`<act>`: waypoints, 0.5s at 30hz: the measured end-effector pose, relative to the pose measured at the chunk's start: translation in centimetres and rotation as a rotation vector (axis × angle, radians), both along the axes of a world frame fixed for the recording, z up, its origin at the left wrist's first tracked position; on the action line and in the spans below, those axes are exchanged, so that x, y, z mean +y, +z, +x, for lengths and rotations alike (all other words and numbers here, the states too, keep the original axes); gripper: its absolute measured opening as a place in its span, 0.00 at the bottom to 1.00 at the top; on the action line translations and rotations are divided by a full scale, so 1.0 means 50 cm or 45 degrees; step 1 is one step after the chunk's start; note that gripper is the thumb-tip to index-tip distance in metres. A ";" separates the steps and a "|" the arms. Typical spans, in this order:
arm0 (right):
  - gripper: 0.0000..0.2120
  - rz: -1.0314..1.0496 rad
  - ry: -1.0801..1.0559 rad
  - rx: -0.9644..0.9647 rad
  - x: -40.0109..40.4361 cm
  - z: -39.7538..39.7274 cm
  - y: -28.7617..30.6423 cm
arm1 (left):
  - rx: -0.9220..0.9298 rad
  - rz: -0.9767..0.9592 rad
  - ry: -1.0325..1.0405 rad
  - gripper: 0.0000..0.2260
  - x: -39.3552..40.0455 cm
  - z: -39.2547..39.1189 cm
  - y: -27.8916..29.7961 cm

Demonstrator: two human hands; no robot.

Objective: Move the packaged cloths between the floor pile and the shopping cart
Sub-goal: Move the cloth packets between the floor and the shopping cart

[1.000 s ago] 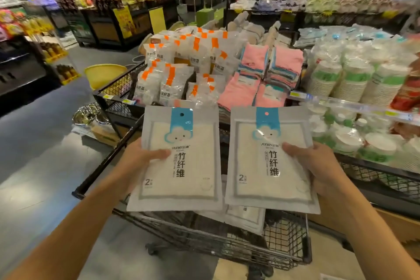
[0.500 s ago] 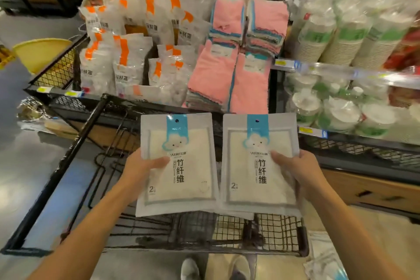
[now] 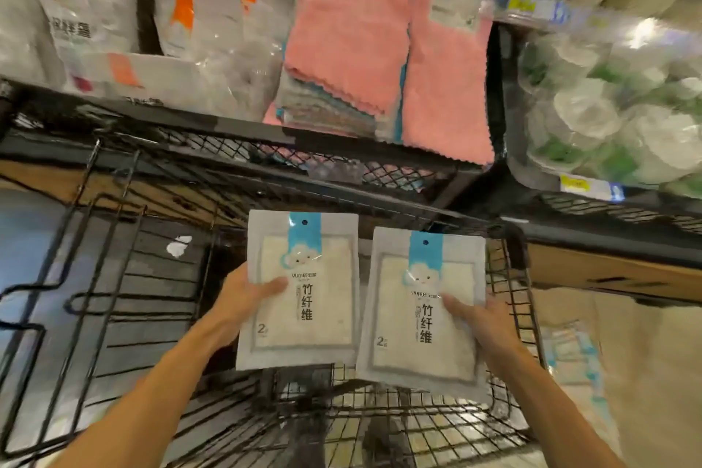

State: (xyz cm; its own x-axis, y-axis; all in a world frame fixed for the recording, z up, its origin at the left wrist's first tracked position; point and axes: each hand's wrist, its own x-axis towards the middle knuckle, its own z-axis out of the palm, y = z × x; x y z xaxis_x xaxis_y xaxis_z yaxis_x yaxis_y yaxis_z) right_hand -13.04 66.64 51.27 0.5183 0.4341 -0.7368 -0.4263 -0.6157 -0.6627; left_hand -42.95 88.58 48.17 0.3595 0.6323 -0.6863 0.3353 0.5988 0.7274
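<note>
I hold two flat packaged cloths, each grey-white with a blue cloud label, above the black wire shopping cart. My left hand grips the left packet by its left edge, thumb on its front. My right hand grips the right packet by its right edge, thumb across its front. The right packet sits slightly lower than the left. On the floor to the right of the cart lies a blurred packet of the floor pile.
A black mesh shelf runs just beyond the cart, stacked with pink towels and white bags with orange labels. Wrapped white cups fill the shelf on the right. The cart's folding seat frame is on the left.
My head has tilted further down and nearer, so the cart basket fills the lower view. Both packets have gone lower toward the basket, and the right one has dropped below the left.
</note>
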 end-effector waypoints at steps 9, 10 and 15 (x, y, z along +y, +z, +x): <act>0.17 -0.159 0.010 0.015 0.092 0.018 -0.275 | 0.145 -0.020 -0.015 0.15 0.055 0.016 -0.278; 0.18 -0.173 0.015 0.005 0.098 0.017 -0.300 | 0.154 -0.016 -0.009 0.15 0.055 0.014 -0.300; 0.08 -0.221 0.026 -0.065 0.118 0.001 -0.384 | 0.117 -0.019 -0.091 0.17 0.045 0.010 -0.377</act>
